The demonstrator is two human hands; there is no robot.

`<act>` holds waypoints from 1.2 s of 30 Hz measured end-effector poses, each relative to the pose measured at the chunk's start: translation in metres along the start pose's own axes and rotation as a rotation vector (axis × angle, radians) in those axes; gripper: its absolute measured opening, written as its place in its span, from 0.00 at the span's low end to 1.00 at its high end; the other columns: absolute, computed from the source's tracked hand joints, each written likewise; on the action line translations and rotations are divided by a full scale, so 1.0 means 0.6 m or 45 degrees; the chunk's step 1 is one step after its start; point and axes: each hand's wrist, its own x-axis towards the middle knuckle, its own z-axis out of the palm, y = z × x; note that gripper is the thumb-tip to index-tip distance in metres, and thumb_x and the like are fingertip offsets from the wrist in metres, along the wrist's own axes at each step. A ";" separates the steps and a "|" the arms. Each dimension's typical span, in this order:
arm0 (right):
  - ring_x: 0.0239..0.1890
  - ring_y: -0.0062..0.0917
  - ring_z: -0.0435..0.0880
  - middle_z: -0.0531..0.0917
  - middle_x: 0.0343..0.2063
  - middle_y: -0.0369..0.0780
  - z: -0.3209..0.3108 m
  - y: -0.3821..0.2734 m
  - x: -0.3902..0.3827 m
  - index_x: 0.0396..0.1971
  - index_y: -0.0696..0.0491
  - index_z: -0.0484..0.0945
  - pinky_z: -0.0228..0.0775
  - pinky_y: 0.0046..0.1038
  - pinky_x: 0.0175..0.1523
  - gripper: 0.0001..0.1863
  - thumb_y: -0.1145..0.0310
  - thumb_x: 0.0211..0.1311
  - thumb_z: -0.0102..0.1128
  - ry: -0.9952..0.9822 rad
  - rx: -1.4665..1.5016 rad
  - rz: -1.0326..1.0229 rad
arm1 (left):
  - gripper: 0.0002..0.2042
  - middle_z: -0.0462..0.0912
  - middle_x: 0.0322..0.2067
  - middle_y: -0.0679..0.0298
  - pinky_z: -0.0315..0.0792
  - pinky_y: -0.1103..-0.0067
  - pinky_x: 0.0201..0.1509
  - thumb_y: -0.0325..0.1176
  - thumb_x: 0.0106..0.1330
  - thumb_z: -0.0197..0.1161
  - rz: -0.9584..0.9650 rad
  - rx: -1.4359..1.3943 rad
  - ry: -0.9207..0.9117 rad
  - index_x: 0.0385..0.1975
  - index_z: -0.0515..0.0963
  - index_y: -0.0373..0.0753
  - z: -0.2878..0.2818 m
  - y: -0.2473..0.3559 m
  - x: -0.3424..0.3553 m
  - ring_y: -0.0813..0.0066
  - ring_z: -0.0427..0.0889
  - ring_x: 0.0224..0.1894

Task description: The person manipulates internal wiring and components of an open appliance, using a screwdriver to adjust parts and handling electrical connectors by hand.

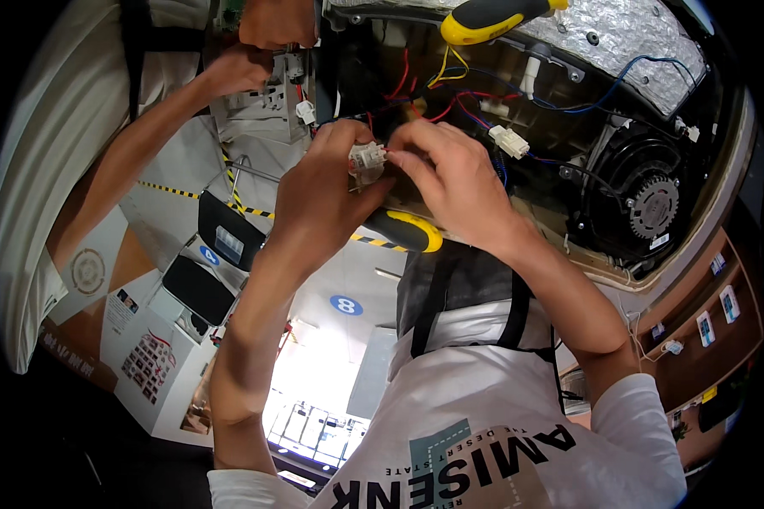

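Note:
My left hand is closed around a white plastic connector, with thumb and fingers on either side. My right hand pinches at the connector's right end, where a bit of thin red wire shows between the fingertips. Just below, a yellow-and-black screwdriver handle sticks out from under my left thumb; whether that hand grips it too is hidden. Both hands are at the near edge of an opened machine housing. To the right of my fingers, another white connector joins several wires inside.
A second yellow-and-black screwdriver lies at the housing's far edge. A round black motor sits right, below silver foil insulation. At upper left, another person's hands work on a part beside a hanging white connector.

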 end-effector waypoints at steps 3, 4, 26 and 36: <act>0.35 0.42 0.79 0.80 0.28 0.46 -0.008 -0.007 0.010 0.38 0.55 0.77 0.70 0.40 0.40 0.08 0.70 0.60 0.59 -0.001 -0.002 -0.058 | 0.19 0.78 0.36 0.59 0.71 0.80 0.37 0.29 0.56 0.69 0.075 0.042 -0.015 0.46 0.72 0.35 0.002 -0.008 0.000 0.74 0.77 0.32; 0.35 0.43 0.79 0.80 0.28 0.47 -0.011 -0.003 0.014 0.39 0.55 0.77 0.70 0.40 0.41 0.08 0.70 0.60 0.59 0.006 -0.045 -0.113 | 0.19 0.79 0.35 0.60 0.70 0.81 0.36 0.29 0.57 0.69 0.091 0.044 -0.041 0.47 0.72 0.35 -0.001 -0.016 0.006 0.77 0.76 0.31; 0.36 0.40 0.84 0.84 0.28 0.46 -0.019 0.019 0.058 0.36 0.56 0.83 0.73 0.36 0.43 0.21 0.53 0.67 0.50 -0.176 -0.006 0.073 | 0.17 0.81 0.31 0.65 0.67 0.83 0.30 0.34 0.58 0.69 0.047 -0.298 -0.068 0.45 0.78 0.34 -0.014 -0.061 0.041 0.84 0.72 0.26; 0.28 0.36 0.79 0.79 0.25 0.49 -0.030 0.005 0.042 0.32 0.62 0.79 0.67 0.34 0.35 0.21 0.55 0.66 0.55 -0.664 -0.044 0.021 | 0.15 0.78 0.33 0.59 0.68 0.77 0.30 0.28 0.55 0.70 0.155 -0.186 0.307 0.40 0.76 0.33 0.050 -0.023 -0.036 0.68 0.74 0.26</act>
